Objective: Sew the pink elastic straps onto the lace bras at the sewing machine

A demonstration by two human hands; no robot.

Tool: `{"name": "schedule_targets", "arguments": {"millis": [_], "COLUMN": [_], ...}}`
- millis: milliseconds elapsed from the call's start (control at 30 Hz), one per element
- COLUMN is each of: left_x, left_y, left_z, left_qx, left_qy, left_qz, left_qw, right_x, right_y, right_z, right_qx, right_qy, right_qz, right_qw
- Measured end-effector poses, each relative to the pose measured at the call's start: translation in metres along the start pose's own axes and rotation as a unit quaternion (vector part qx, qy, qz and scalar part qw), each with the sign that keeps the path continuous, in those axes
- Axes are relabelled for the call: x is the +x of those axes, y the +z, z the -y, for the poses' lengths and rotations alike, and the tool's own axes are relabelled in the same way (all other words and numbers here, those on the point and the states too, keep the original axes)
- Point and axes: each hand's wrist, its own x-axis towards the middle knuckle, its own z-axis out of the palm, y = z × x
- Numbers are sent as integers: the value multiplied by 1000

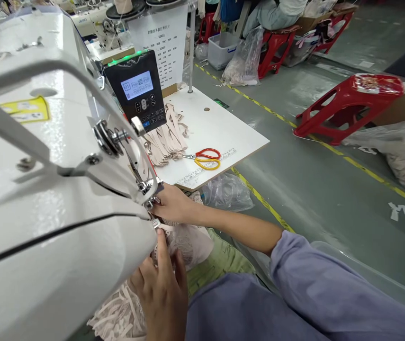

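Both hands at lace under the needle

The left hand (163,289) has its index finger stretched to the pale pink lace fabric (191,246), thumb apart; whether its curled fingers clamp cloth, I cannot tell. The right hand (175,203) is just beyond, its fingertips hidden behind the needle area, so its grip is unclear. The fabric lies beside the metal presser foot (156,223) of a glossy white sewing machine (63,208). Farther out, red-and-yellow-handled scissors (207,166) touch beige strips (166,139) on the white surface (230,128).
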Motion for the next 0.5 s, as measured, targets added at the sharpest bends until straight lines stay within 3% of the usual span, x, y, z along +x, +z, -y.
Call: {"name": "schedule_targets", "arguments": {"millis": [200,267,333,400,500], "left_x": [-3,-7,-12,-16,-18], "left_y": [-1,0,2,5,11], "left_z": [5,14,25,35,45], "left_qx": [-10,-30,-71,-153,-309], "left_qy": [-6,-38,-114,-223,-341], "left_qz": [-22,-57,-55,-22,28], "left_qw": [1000,997,989,962,887], "right_x": [-4,-8,-17,-29,-49], "right_y": [-1,-4,-7,-8,-6], "right_z": [-1,-1,-1,-3,-5], "right_qx": [37,65,97,121,139], "right_qy": [-24,-20,3,37,77], "right_qz": [-20,-28,-44,-59,-59], "right_qw": [999,997,994,990,986]}}
